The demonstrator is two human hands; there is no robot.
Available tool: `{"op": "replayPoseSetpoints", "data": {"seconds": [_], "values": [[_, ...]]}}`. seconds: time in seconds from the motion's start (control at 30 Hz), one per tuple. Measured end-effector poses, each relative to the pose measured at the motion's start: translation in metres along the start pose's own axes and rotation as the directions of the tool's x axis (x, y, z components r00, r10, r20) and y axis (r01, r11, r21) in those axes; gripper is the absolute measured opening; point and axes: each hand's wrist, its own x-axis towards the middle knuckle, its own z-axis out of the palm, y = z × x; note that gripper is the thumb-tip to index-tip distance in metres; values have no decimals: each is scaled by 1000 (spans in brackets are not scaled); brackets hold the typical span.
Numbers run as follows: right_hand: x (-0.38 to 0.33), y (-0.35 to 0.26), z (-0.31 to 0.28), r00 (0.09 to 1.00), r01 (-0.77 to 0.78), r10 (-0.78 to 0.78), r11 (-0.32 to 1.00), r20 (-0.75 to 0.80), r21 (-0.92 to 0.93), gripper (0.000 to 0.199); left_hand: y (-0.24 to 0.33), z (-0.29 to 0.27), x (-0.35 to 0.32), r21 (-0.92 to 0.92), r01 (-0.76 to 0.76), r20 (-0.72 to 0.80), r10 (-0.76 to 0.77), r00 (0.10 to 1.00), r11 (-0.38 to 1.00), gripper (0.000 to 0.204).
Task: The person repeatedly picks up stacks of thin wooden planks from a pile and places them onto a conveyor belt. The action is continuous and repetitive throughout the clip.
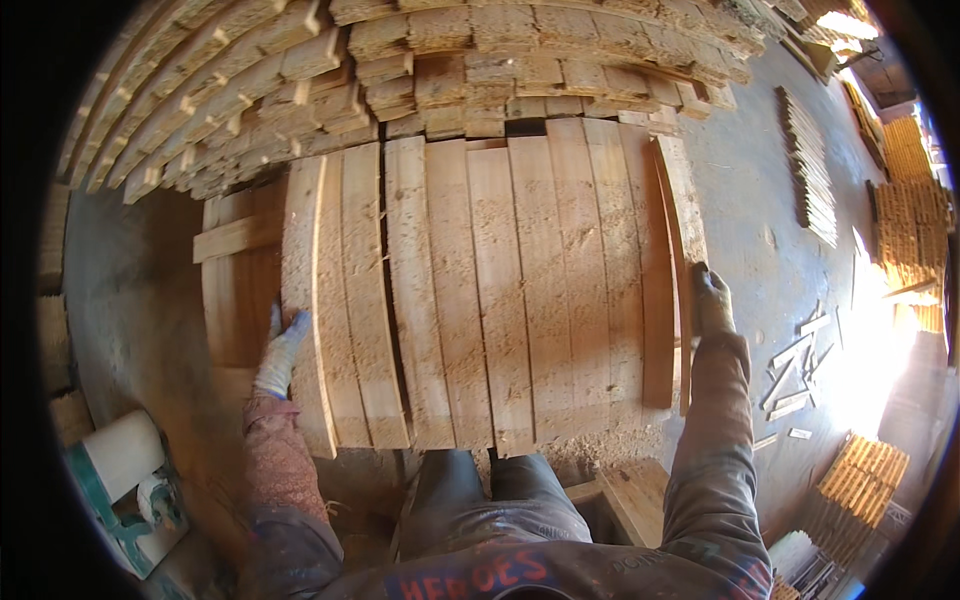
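Observation:
Sawdust-strewn wooden boards (492,290) lie side by side in a row in front of me, their near ends by my legs. My gloved left hand (282,355) grips the outer edge of the leftmost board (302,270), its fingers against the side and its thumb apart. That board sits slightly raised over its neighbour. At the opposite side, my gloved right hand (712,300) is closed on the outer edge of the rightmost board (680,190), which is tilted. Part of the right fingers is hidden behind the wood. A dark gap runs between two boards left of the middle.
High stacks of planks (500,40) rise just beyond the row. A wooden crate-like frame (238,240) stands at left, with a green and white machine (125,490) below it. Wood scraps (795,370) and a line of slats (808,165) lie on the right floor.

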Motion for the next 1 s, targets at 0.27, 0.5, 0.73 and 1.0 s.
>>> {"op": "replayPoseSetpoints", "data": {"seconds": [0.27,0.5,0.73,1.0], "values": [[-35,-49,-13,956,-113,36,961,291,253,54,22,30,-10,-216,-1,222,50,974,976,59],[-120,-93,-6,952,-143,-7,873,305,466,57,45,64,-44,-272,57,358,45,933,961,66],[-90,-70,31,860,-422,174,770,479,478,56,4,32,-37,-307,97,353,19,935,947,43],[-115,-26,5,904,-159,-18,912,426,377,92,45,-37,-44,-86,-279,19,281,959,957,118]]}}
